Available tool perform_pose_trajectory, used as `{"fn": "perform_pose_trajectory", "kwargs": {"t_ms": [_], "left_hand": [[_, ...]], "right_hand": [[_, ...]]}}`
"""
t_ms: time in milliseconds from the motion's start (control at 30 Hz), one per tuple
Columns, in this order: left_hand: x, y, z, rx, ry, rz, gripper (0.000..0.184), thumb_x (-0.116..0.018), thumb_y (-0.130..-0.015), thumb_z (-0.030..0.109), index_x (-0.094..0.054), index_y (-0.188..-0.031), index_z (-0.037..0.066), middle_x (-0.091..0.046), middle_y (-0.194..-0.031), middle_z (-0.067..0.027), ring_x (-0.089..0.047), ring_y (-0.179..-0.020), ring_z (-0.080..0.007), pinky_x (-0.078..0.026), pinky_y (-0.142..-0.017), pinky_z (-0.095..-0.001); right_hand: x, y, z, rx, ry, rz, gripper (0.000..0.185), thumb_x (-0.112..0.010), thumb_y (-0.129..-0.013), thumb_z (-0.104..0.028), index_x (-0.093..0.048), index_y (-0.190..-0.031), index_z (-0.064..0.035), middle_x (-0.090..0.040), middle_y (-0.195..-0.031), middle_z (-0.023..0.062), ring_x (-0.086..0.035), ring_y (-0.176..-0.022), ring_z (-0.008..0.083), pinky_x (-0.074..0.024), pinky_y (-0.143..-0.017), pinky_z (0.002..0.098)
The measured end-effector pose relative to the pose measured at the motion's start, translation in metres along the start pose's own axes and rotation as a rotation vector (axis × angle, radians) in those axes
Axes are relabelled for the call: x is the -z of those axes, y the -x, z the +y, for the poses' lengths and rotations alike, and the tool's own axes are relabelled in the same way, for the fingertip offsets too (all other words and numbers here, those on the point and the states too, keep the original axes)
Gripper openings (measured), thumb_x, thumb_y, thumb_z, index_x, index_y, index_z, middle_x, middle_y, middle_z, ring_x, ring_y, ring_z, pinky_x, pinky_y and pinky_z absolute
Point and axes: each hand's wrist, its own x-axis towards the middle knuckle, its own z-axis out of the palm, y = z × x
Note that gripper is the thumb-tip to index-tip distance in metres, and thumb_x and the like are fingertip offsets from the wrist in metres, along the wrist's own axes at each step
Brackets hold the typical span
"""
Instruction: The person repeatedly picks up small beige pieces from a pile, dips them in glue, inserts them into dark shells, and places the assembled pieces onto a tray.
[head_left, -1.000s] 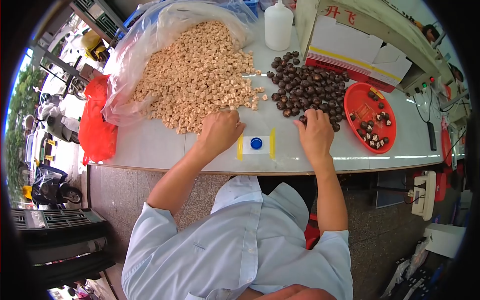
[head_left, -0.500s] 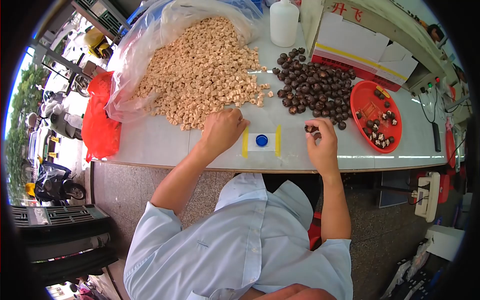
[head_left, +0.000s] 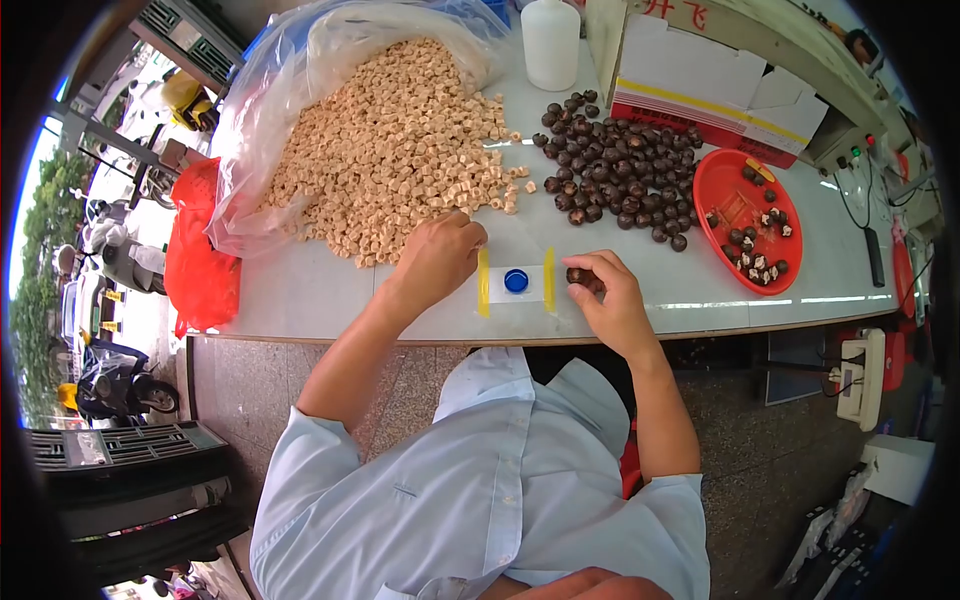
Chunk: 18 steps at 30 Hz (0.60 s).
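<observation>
a person in a light blue shirt (head_left: 440, 490) is at a pale grey table (head_left: 330, 295), seen from above, both bare hands over its near part. the right hand (head_left: 617, 308) grasps a dark brown ball (head_left: 576, 276), pinched between thumb and fingers, just right of a blue cap (head_left: 516, 281). the cap sits on a white card (head_left: 535, 291), with yellow tape strips (head_left: 549, 284) along the card's left and right sides. the left hand (head_left: 437, 262) is on the other side of the cap, fingers curled, at the near right edge of a big heap of pale tan cubes (head_left: 390, 140); whether those fingers hold anything cannot be told. the cubes spill out of a clear plastic bag (head_left: 240, 180) at the far left, and a red bag (head_left: 200, 262) is at the left edge. beyond the right hand lies a pile of dark brown balls (head_left: 630, 170). to its right, a red tray (head_left: 738, 212) holds a few more, some showing white patches. farther back stand a white bottle (head_left: 551, 50) and a cardboard box (head_left: 690, 75).
</observation>
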Motion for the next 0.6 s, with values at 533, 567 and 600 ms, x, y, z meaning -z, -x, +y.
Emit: {"fn": "perform_pose_trajectory", "kwargs": {"t_ms": [533,567,600], "left_hand": [[0.018,0.0,0.027,0.05,0.189,-0.016,0.018,-0.078,-0.082,0.006,-0.08,-0.1,0.007,-0.077,-0.094,-0.0108,-0.075,-0.085,-0.03,-0.06,-0.076,-0.041],[0.018,0.002,0.032,0.028,0.203,-0.029,0.018,-0.078,-0.082,0.006,-0.08,-0.1,0.006,-0.077,-0.094,-0.0108,-0.075,-0.085,-0.03,-0.06,-0.076,-0.0411],[0.018,0.003,0.037,0.004,0.216,-0.04,0.018,-0.078,-0.082,0.006,-0.08,-0.1,0.006,-0.077,-0.094,-0.0107,-0.075,-0.085,-0.0301,-0.059,-0.076,-0.0412]], "right_hand": [[-0.005,0.0,0.011,-0.039,-0.135,0.088,0.035,-0.076,-0.092,0.007,-0.071,-0.125,0.0006,-0.07,-0.111,0.0096,-0.071,-0.094,0.0175,-0.058,-0.083,0.0309],[-0.005,0.0,0.011,-0.041,-0.134,0.088,0.035,-0.076,-0.092,0.007,-0.071,-0.125,0.0006,-0.07,-0.111,0.0097,-0.071,-0.094,0.0176,-0.058,-0.083,0.0309],[-0.005,-0.001,0.011,-0.041,-0.133,0.088,0.035,-0.077,-0.091,0.007,-0.071,-0.125,0.0005,-0.07,-0.111,0.0099,-0.072,-0.094,0.0177,-0.0581,-0.083,0.0309]]}}
